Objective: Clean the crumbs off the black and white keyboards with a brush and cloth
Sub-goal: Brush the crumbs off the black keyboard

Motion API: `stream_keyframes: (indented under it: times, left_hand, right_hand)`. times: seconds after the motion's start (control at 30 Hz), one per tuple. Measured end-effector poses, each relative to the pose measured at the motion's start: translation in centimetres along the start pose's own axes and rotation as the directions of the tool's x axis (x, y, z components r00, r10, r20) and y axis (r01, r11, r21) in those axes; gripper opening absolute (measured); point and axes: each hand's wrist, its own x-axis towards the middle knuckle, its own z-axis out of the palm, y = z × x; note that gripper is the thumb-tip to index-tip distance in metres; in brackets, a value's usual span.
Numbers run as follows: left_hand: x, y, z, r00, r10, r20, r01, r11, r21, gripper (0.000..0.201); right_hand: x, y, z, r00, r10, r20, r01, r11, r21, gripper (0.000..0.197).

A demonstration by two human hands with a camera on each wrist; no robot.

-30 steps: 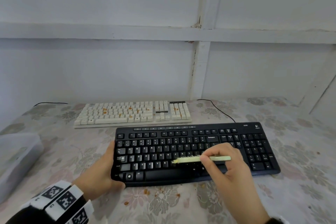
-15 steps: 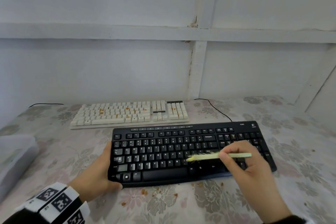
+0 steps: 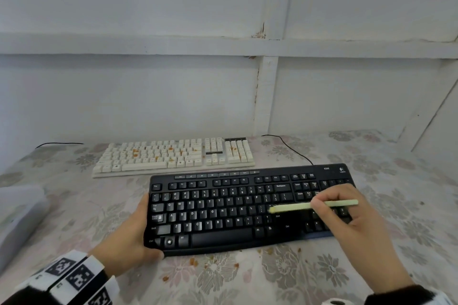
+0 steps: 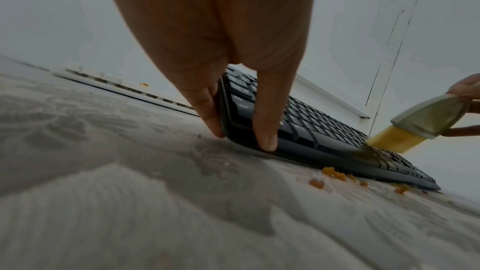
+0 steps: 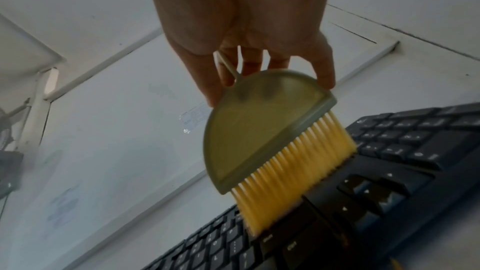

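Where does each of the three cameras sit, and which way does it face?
Head: above, looking forward and down at the black keyboard, the white keyboard, both hands.
Left wrist: low by the tablecloth, looking along the left hand gripping the keyboard's end.
Right wrist: looking along the right hand holding the brush.
All three share the black keyboard and the brush.

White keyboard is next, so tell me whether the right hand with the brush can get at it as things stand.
Probably yes: the right hand holds the brush above the black keyboard, and the white keyboard lies just behind it, uncovered.
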Motion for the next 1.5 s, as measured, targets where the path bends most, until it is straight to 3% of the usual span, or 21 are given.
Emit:
stream_keyframes:
  times: [0.13, 0.27, 0.37, 0.47, 0.53, 0.6, 0.7, 0.77, 0.83, 0.87, 1.0, 1.13, 1.2, 1.27, 1.3, 1.33, 1.4, 1.5]
  left_hand:
    - [-0.1, 0.0, -0.1, 1.000, -0.007, 0.006, 0.007, 1.000, 0.001, 0.110]
    - [-0.1, 0.1, -0.1, 1.000, -0.007, 0.008, 0.007, 1.000, 0.001, 0.110]
    - [-0.1, 0.2, -0.1, 1.000, -0.014, 0.009, 0.014, 1.000, 0.000, 0.110]
    - [-0.1, 0.3, -0.1, 1.000, -0.009, 0.004, 0.009, 1.000, 0.009, 0.109]
    - [-0.1, 0.3, -0.1, 1.000, -0.012, 0.005, 0.012, 1.000, 0.000, 0.108]
    - [0.0, 0.3, -0.1, 1.000, -0.013, 0.007, 0.013, 1.000, -0.004, 0.108]
    - [0.0, 0.2, -0.1, 1.000, -0.020, 0.001, 0.020, 1.000, -0.008, 0.108]
    - [0.0, 0.1, -0.1, 1.000, -0.020, 0.002, 0.020, 1.000, -0.017, 0.110]
    - [0.0, 0.0, -0.1, 1.000, -0.019, 0.004, 0.020, 1.000, -0.020, 0.111]
    - [0.1, -0.1, -0.1, 1.000, -0.019, 0.005, 0.019, 1.000, -0.022, 0.112]
    - [0.1, -0.1, 0.0, 1.000, -0.026, 0.003, 0.026, 0.999, -0.030, 0.113]
    - [0.0, -0.1, 0.0, 1.000, -0.019, -0.011, 0.019, 1.000, -0.021, 0.112]
    - [0.0, 0.0, 0.0, 1.000, -0.021, -0.011, 0.021, 1.000, -0.005, 0.109]
    - [-0.1, 0.1, 0.0, 1.000, -0.020, -0.010, 0.020, 1.000, 0.006, 0.108]
    - [-0.1, 0.2, 0.0, 1.000, -0.016, -0.011, 0.016, 1.000, 0.014, 0.108]
    - [-0.1, 0.4, 0.0, 1.000, -0.014, -0.011, 0.015, 1.000, 0.024, 0.107]
    - [-0.2, 0.4, 0.0, 1.000, -0.015, -0.005, 0.015, 0.999, 0.030, 0.108]
    - [-0.2, 0.1, -0.1, 1.000, -0.014, -0.008, 0.015, 1.000, 0.022, 0.111]
  right_hand:
    - [0.4, 0.8, -1.0, 0.999, 0.016, -0.043, -0.018, 0.999, -0.050, 0.008]
    - [1.5, 2.4, -3.6, 0.988, 0.026, -0.151, -0.045, 0.992, -0.122, 0.028]
    - [2.2, 3.4, -4.9, 0.979, 0.084, -0.187, -0.084, 0.996, 0.010, 0.015]
    - [2.2, 4.2, -4.9, 0.985, 0.119, -0.128, -0.105, 0.988, 0.110, 0.009]
    - [1.9, 4.9, -4.9, 0.989, 0.115, -0.093, -0.109, 0.992, 0.067, 0.021]
    - [2.0, 5.8, -5.6, 0.989, 0.112, -0.101, -0.113, 0.994, 0.000, 0.007]
    - [2.5, 7.0, -7.5, 0.983, 0.049, -0.176, -0.080, 0.982, -0.172, 0.016]
    - [2.6, 6.7, -8.0, 0.979, 0.070, -0.194, -0.100, 0.984, -0.150, 0.011]
    - [2.4, 7.0, -8.1, 0.986, 0.068, -0.155, -0.077, 0.995, -0.058, 0.056]
    - [2.3, 6.9, -8.0, 0.985, 0.080, -0.155, -0.086, 0.996, -0.032, 0.064]
    - [2.2, 7.5, -8.8, 0.964, 0.118, -0.238, -0.152, 0.980, -0.129, 0.012]
    - [2.4, 6.3, -9.1, 0.958, 0.100, -0.267, -0.148, 0.975, -0.166, 0.008]
    - [2.4, 5.5, -8.7, 0.963, 0.118, -0.241, -0.141, 0.987, -0.081, 0.024]
    - [2.0, 5.3, -8.4, 0.965, 0.118, -0.236, -0.143, 0.986, -0.089, 0.065]
    - [1.9, 5.0, -8.2, 0.961, 0.113, -0.253, -0.142, 0.985, -0.100, 0.071]
    - [1.9, 4.2, -7.8, 0.959, 0.108, -0.263, -0.136, 0.987, -0.091, 0.061]
    - [1.7, 1.9, -6.3, 0.961, 0.123, -0.249, -0.142, 0.988, -0.058, 0.015]
    - [1.2, -1.2, -1.9, 0.989, 0.063, -0.131, -0.072, 0.995, -0.072, 0.019]
